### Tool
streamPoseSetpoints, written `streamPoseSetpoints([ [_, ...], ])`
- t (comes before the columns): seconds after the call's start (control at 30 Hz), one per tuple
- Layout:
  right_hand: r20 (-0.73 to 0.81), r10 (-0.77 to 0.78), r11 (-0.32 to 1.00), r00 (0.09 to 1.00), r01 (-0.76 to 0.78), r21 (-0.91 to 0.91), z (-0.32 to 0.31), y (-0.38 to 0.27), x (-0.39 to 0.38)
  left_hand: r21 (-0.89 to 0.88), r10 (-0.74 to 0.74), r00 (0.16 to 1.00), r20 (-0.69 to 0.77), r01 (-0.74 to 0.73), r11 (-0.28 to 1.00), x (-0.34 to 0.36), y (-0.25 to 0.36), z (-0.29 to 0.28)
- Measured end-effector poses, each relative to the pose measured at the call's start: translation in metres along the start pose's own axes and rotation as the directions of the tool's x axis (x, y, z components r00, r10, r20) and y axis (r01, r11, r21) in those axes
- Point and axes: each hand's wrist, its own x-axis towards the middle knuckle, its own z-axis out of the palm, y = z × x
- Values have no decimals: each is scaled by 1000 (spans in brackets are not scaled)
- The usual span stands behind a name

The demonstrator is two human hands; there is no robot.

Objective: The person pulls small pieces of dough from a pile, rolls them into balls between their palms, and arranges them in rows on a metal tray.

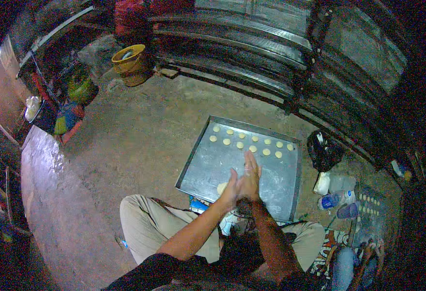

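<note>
Evidently the relation that counts lies beyond the fingertips: the front row of pale discs (239, 145) stops one short of the row behind at its right end, and that gap sits ahead of the paired hands and off to their right, so the right hand (251, 180) is the nearer of the two. The left hand (229, 192) has instead the lump of dough (220, 188) just beside it on the left, partly hidden behind it. Both hands are over the near half of the metal tray (198, 167), pressed together palm to palm, fingers straight and aimed away from the person's body. They are a bit blurred, and from where I stand I cannot tell whether a piece is caught between the palms. As for the discs, they are small, round, flat and creamy yellow, set in two fairly even rows along the far side of the tray, with no long axis to speak of. The dough is of the same pale colour, larger than any disc and roundish as far as it shows. Whitish smears mark the tray's grey metal, which rests on the floor (140, 126).
</note>
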Motion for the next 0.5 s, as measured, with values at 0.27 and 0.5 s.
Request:
streamPoseSetpoints([
  [0.27, 0, 142, 895, 990, -129, 427, 55, -63, -9, 242, 528, 833, 166, -553, 797, 57, -21, -78],
  [0.5, 249, 111, 993, 962, -116, 7, 41, -2, -17, -482, 359, 911, 202, -227, 846, 41, 8, -53],
])
